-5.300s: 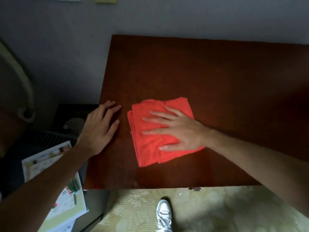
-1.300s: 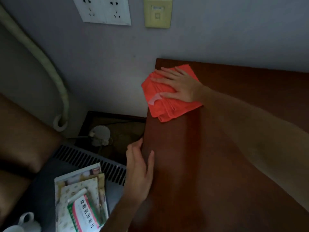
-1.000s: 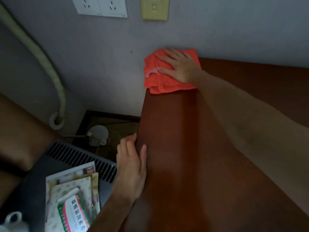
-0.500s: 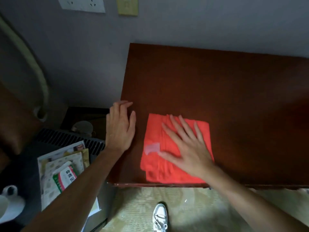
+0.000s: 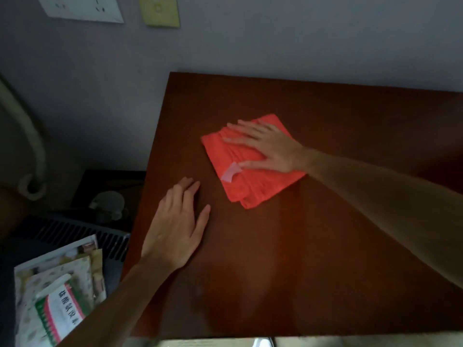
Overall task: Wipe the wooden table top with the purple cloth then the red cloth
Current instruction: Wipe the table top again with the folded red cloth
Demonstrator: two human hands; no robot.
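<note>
Currently, a folded, bright red fabric cloth (image 5: 253, 169) is being pressed flat against the dark reddish-brown wooden table top (image 5: 313, 246) by the right hand (image 5: 271, 149). The fingers of that hand are being held straight and spread across the cloth's upper part, with the thumb laid along its middle; nothing is being clasped. The cloth is being kept in the far-left part of the table top, nearer the left edge than the right, and clear of the far edge that is set against the wall. A small pale tag (image 5: 231, 172) is showing on the cloth just beside the thumb tip.

The left hand (image 5: 178, 229) is being rested palm-down on the bare wood close to the left edge, nearer the person than the cloth and apart from it. Its fingers are being held extended and relaxed, gripping nothing.

Off the table's left edge, a stack of printed paper packets and booklets (image 5: 60, 291) is being carried on a dark slatted surface (image 5: 75, 234). On the grey wall, a white socket plate (image 5: 82, 8) and a yellowish switch plate (image 5: 160, 11) are being shown side by side.
</note>
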